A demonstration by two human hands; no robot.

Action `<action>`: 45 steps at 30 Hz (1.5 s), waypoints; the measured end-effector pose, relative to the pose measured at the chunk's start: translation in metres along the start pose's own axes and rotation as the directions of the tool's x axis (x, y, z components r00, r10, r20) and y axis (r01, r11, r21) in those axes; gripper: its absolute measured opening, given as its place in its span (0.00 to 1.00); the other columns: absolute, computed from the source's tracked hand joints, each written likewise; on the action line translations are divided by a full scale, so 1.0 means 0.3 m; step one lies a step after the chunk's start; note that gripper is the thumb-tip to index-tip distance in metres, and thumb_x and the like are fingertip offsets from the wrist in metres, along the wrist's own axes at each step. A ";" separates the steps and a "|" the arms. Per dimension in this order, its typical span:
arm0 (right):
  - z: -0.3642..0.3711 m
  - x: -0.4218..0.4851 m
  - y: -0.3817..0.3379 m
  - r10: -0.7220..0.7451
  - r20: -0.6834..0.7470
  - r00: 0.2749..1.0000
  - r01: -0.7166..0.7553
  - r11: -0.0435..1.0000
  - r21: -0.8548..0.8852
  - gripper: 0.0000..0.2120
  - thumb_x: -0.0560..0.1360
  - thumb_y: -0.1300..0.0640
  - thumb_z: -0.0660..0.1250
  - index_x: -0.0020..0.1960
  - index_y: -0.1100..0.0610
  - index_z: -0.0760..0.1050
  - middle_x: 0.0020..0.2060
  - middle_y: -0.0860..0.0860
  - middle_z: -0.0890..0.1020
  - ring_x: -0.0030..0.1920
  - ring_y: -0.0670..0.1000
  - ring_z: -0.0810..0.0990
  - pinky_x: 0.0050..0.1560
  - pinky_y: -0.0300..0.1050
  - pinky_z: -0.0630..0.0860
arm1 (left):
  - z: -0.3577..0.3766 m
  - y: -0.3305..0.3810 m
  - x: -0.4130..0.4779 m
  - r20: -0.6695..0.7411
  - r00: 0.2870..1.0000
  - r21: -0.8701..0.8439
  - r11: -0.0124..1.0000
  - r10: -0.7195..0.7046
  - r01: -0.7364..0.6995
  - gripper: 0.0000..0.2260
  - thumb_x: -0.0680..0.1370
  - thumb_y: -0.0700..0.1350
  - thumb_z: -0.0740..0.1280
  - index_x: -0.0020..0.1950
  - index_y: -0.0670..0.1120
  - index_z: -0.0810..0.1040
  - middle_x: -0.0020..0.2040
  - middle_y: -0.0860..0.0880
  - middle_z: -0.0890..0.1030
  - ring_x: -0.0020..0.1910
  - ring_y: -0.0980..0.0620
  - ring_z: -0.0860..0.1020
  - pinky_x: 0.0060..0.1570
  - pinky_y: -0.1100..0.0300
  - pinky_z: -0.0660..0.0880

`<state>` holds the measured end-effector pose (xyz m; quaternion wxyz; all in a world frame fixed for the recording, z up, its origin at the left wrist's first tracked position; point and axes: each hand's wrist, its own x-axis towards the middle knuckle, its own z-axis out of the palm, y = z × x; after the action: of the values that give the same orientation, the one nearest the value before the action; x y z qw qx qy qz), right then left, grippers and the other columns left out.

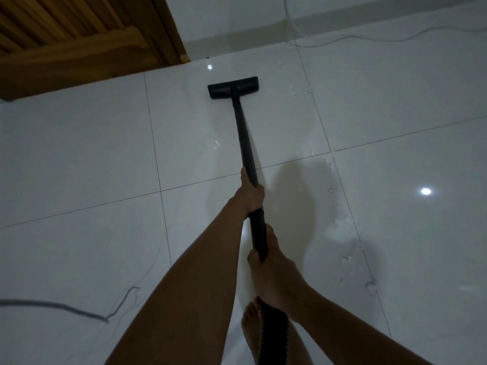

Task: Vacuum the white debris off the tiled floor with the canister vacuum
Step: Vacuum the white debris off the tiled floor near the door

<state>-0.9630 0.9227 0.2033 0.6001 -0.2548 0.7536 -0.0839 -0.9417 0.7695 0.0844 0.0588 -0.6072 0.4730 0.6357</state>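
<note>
The white tiled floor (92, 154) fills the view, with a wooden door (66, 35) at its upper-left edge. The black wand (246, 148) runs up the middle. The left hand (251, 193) has its fingers wrapped round it higher up, and the right hand (274, 264) grips it lower, just above the ribbed hose (274, 327). The floor head (233, 88) sits flat on the tile near the door. White debris (345, 259) trails along a grout line to the right, apart from the head. A grey cable (52, 306) lies lower left.

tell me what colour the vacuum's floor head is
Black, matching the wand. The floor head shows best in the head view, flat on the white tiles.
</note>
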 end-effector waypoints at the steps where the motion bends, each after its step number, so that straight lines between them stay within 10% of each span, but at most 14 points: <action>1: 0.003 0.008 -0.002 0.005 -0.004 1.000 -0.005 1.000 -0.021 0.34 0.85 0.45 0.53 0.82 0.40 0.34 0.35 0.45 0.77 0.40 0.50 0.85 0.48 0.45 0.82 | -0.003 0.003 0.005 0.002 1.000 0.001 1.000 0.003 -0.003 0.34 0.85 0.47 0.55 0.79 0.57 0.32 0.68 0.40 0.72 0.44 0.49 0.75 0.49 0.54 0.75; 18: -0.112 0.135 -0.136 -0.001 0.058 0.998 -0.007 0.990 0.142 0.32 0.85 0.47 0.54 0.80 0.33 0.38 0.43 0.52 0.83 0.32 0.50 0.83 0.45 0.58 0.86 | -0.078 0.146 0.168 -0.015 1.000 -0.018 1.000 0.001 -0.001 0.35 0.84 0.47 0.56 0.78 0.58 0.31 0.67 0.38 0.73 0.48 0.44 0.76 0.56 0.49 0.78; 25: -0.154 0.190 -0.206 -0.030 0.035 0.999 0.021 0.975 0.221 0.32 0.86 0.48 0.56 0.82 0.37 0.40 0.44 0.52 0.80 0.28 0.46 0.80 0.31 0.41 0.82 | -0.126 0.217 0.241 -0.034 0.999 -0.024 1.000 -0.004 0.003 0.35 0.84 0.47 0.56 0.78 0.59 0.32 0.69 0.40 0.71 0.49 0.44 0.75 0.58 0.47 0.77; 45: -0.194 -0.342 -0.332 -0.063 0.064 0.996 0.034 0.926 0.377 0.22 0.83 0.54 0.59 0.77 0.49 0.63 0.38 0.55 0.79 0.25 0.50 0.79 0.28 0.42 0.76 | -0.172 0.297 -0.288 0.014 0.984 -0.057 0.982 -0.180 0.180 0.28 0.81 0.40 0.58 0.79 0.48 0.52 0.62 0.38 0.74 0.43 0.47 0.74 0.34 0.55 0.75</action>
<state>-0.9744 0.8767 0.3503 0.6635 -0.1570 0.6939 -0.2316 -0.9404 0.7293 0.2125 0.1006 -0.6460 0.3974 0.6439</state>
